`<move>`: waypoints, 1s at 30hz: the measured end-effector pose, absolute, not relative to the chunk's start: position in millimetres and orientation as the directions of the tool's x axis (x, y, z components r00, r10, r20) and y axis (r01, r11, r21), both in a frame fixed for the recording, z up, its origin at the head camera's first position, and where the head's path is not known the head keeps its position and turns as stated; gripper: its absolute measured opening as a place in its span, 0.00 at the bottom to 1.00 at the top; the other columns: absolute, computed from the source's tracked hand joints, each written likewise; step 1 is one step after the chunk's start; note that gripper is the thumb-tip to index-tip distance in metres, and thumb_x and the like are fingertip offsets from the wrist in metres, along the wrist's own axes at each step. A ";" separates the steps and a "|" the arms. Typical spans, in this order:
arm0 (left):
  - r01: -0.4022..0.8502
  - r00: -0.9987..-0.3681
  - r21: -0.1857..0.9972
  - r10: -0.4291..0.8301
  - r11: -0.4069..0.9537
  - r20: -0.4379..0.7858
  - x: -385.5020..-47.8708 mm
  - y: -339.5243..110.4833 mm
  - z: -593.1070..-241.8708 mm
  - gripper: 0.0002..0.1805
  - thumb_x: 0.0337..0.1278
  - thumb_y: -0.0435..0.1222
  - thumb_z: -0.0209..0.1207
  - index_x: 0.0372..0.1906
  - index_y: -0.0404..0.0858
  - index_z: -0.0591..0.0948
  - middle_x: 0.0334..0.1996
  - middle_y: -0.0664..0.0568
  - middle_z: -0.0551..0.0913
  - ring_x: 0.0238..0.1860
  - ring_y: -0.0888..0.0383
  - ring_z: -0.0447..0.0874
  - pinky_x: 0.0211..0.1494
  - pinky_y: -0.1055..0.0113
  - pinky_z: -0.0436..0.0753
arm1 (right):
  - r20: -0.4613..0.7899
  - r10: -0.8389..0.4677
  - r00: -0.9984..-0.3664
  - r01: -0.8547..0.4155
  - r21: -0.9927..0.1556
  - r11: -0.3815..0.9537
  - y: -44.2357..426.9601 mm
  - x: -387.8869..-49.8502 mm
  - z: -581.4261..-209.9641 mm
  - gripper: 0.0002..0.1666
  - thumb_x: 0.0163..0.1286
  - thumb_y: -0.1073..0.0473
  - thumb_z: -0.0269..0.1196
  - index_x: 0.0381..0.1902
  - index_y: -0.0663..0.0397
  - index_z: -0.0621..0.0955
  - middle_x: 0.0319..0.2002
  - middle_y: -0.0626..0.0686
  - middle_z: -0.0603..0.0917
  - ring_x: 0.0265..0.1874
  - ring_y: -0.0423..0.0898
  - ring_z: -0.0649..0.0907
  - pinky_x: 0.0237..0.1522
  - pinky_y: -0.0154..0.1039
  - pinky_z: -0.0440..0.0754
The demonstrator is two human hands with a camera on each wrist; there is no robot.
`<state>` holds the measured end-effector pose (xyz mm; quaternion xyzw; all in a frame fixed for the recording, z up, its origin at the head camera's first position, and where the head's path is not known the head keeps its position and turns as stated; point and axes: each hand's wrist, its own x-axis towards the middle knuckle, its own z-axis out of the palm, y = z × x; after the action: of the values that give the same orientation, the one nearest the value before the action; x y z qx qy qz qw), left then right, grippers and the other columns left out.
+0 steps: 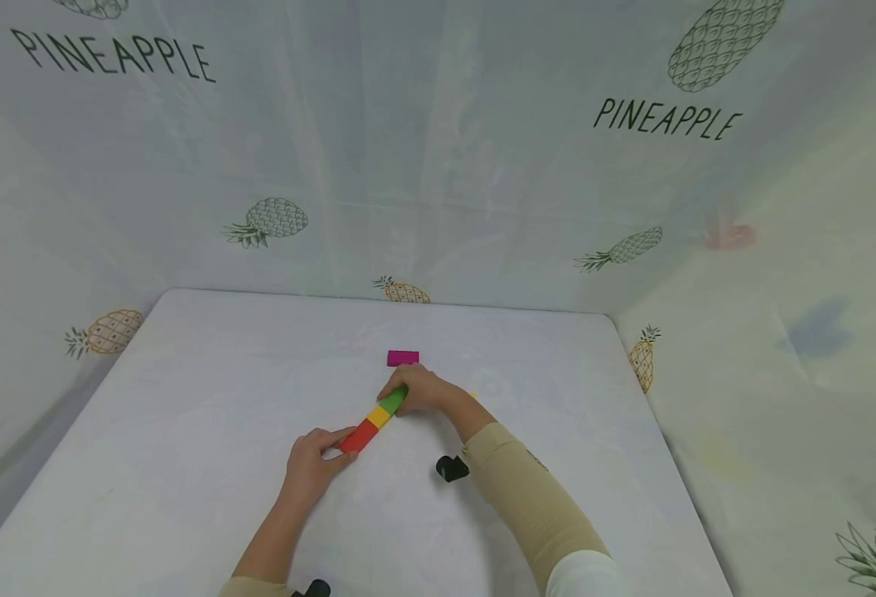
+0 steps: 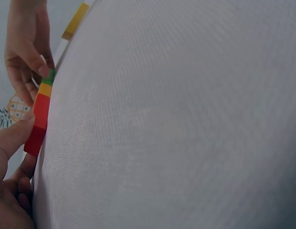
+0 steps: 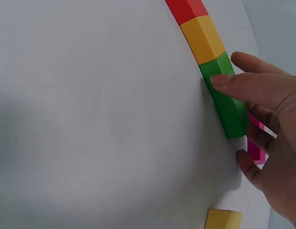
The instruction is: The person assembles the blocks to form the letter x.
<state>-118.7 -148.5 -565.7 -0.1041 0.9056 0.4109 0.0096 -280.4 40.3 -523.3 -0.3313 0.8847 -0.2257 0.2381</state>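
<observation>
A red block (image 1: 359, 436), a yellow block (image 1: 379, 417) and a green block (image 1: 393, 401) lie end to end in a slanted row on the white table. My left hand (image 1: 314, 464) pinches the near end of the red block between thumb and fingers. At the far end, my right hand (image 1: 423, 390) holds the green block; the right wrist view shows the thumb (image 3: 224, 81) on one side and fingers on the other. In that view the yellow block (image 3: 203, 39) touches both its neighbours, with no visible gap.
Just beyond my right hand lies a magenta block (image 1: 404, 358). Another yellow block (image 3: 223, 219) rests apart from the row, mostly hidden by my right wrist in the head view. A black device (image 1: 452, 468) sits at the right forearm. Pineapple-printed cloth (image 1: 438, 149) surrounds the table (image 1: 258, 356).
</observation>
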 end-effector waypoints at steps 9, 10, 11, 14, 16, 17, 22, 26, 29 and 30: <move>-0.202 -0.977 0.734 -0.182 0.649 -0.109 -119.4 -148.3 -566.7 0.25 0.50 0.35 0.71 0.57 0.47 0.83 0.39 0.52 0.79 0.46 0.52 0.73 0.45 0.56 0.76 | -0.252 -0.688 -0.681 -0.485 -0.549 0.681 49.2 -276.4 -512.5 0.24 0.58 0.61 0.72 0.53 0.38 0.85 0.49 0.41 0.78 0.54 0.41 0.72 0.50 0.34 0.75; -0.202 -0.977 0.735 -0.182 0.647 -0.108 -119.3 -148.4 -567.0 0.25 0.50 0.35 0.71 0.57 0.47 0.83 0.40 0.52 0.79 0.46 0.52 0.73 0.45 0.56 0.76 | -0.250 -0.683 -0.687 -0.478 -0.553 0.683 50.9 -275.9 -511.8 0.25 0.58 0.61 0.72 0.54 0.38 0.84 0.50 0.41 0.78 0.55 0.41 0.72 0.51 0.34 0.75; -0.202 -0.977 0.737 -0.183 0.645 -0.108 -119.4 -148.4 -567.5 0.25 0.50 0.35 0.71 0.57 0.47 0.83 0.40 0.51 0.79 0.46 0.52 0.73 0.46 0.56 0.76 | -0.247 -0.677 -0.693 -0.469 -0.559 0.684 52.6 -275.3 -511.0 0.25 0.58 0.61 0.73 0.54 0.39 0.84 0.50 0.41 0.78 0.55 0.41 0.72 0.51 0.34 0.76; -0.202 -0.977 0.739 -0.184 0.643 -0.107 -119.0 -148.8 -568.4 0.25 0.50 0.35 0.71 0.57 0.47 0.83 0.40 0.51 0.79 0.46 0.52 0.73 0.45 0.56 0.76 | -0.240 -0.663 -0.709 -0.451 -0.568 0.688 58.0 -272.9 -508.5 0.26 0.57 0.61 0.73 0.55 0.40 0.84 0.51 0.41 0.78 0.55 0.41 0.72 0.53 0.36 0.75; -0.200 -0.977 0.740 -0.182 0.642 -0.106 -119.1 -148.5 -569.0 0.25 0.50 0.35 0.71 0.57 0.47 0.83 0.40 0.52 0.79 0.46 0.52 0.72 0.45 0.57 0.76 | -0.236 -0.657 -0.716 -0.444 -0.572 0.690 62.1 -271.3 -506.6 0.27 0.57 0.62 0.73 0.56 0.41 0.83 0.52 0.42 0.78 0.56 0.42 0.72 0.57 0.38 0.73; -0.195 -0.978 0.742 -0.180 0.642 -0.102 -119.2 -148.2 -568.8 0.25 0.50 0.35 0.71 0.57 0.47 0.83 0.40 0.52 0.79 0.46 0.52 0.72 0.44 0.57 0.76 | -0.234 -0.655 -0.719 -0.441 -0.575 0.689 64.5 -270.3 -505.5 0.27 0.57 0.62 0.73 0.56 0.42 0.83 0.52 0.42 0.78 0.56 0.42 0.72 0.58 0.40 0.72; -0.195 -0.978 0.741 -0.181 0.643 -0.100 -119.8 -148.8 -569.2 0.25 0.50 0.35 0.71 0.57 0.48 0.84 0.39 0.53 0.80 0.44 0.52 0.73 0.43 0.58 0.75 | -0.223 -0.639 -0.736 -0.417 -0.594 0.688 75.7 -267.0 -501.1 0.27 0.57 0.62 0.73 0.56 0.45 0.83 0.53 0.43 0.78 0.58 0.45 0.72 0.61 0.44 0.70; -0.195 -0.979 0.741 -0.178 0.642 -0.103 -119.8 -149.9 -568.4 0.25 0.50 0.35 0.71 0.57 0.47 0.83 0.39 0.52 0.80 0.44 0.52 0.73 0.44 0.58 0.75 | -0.225 -0.606 -0.763 -0.387 -0.592 0.707 84.1 -266.0 -501.8 0.27 0.57 0.63 0.73 0.55 0.45 0.84 0.53 0.44 0.78 0.59 0.46 0.73 0.62 0.44 0.69; -0.193 -0.979 0.738 -0.175 0.647 -0.102 -119.7 -150.2 -567.5 0.25 0.50 0.35 0.71 0.57 0.47 0.83 0.40 0.51 0.80 0.45 0.52 0.73 0.45 0.57 0.75 | -0.242 -0.584 -0.775 -0.347 -0.610 0.713 90.6 -265.0 -502.4 0.26 0.57 0.64 0.73 0.55 0.45 0.84 0.53 0.45 0.78 0.59 0.48 0.72 0.62 0.45 0.69; -0.193 -0.979 0.736 -0.175 0.649 -0.102 -119.7 -150.2 -567.4 0.25 0.50 0.35 0.71 0.57 0.47 0.83 0.40 0.51 0.80 0.45 0.52 0.73 0.45 0.56 0.75 | -0.247 -0.580 -0.776 -0.335 -0.618 0.711 93.0 -264.7 -502.6 0.26 0.57 0.64 0.73 0.55 0.45 0.84 0.53 0.45 0.78 0.60 0.49 0.72 0.62 0.45 0.70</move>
<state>-119.7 -150.2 -567.4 -0.1013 0.9078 0.4068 0.0105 -264.7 93.0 -502.6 -0.2546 0.8991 -0.2820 0.2174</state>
